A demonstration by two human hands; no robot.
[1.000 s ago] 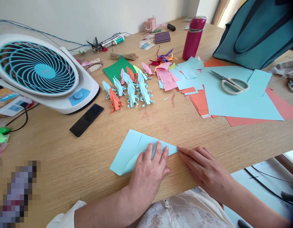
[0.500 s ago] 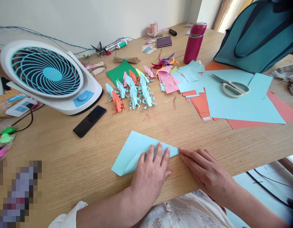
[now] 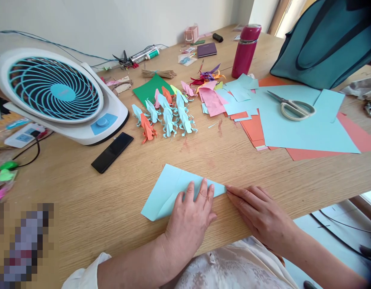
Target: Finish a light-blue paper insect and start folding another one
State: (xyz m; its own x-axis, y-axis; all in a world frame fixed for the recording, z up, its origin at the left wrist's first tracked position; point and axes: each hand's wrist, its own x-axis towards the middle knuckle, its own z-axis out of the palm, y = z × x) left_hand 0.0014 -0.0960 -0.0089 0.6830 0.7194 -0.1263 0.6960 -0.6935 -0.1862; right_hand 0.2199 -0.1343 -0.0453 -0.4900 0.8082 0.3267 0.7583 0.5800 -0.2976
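A light blue sheet of paper (image 3: pixel 167 184), folded into a kite-like shape, lies on the wooden table in front of me. My left hand (image 3: pixel 189 212) rests flat on it with the fingers spread, pressing near its narrowing right half. At the pointed right tip, my right hand (image 3: pixel 254 208) pinches the paper with its fingers together; its thumb is hidden underneath. A flap along the lower edge stands slightly raised left of my left hand. Beyond the sheet stand several folded paper figures (image 3: pixel 168 116), mostly light blue with some orange and pink.
A white fan (image 3: pixel 96 92) and a black phone (image 3: pixel 112 152) are at the left. Scissors (image 3: pixel 296 110) lie on large blue paper (image 3: pixel 308 136) at the right, near a teal bag (image 3: pixel 317 52). A magenta bottle (image 3: pixel 246 52) stands behind the paper scraps (image 3: pixel 212 100).
The camera view has shifted slightly. My left hand's fingers have moved a little on the paper, while my right hand keeps its pinch at the tip.
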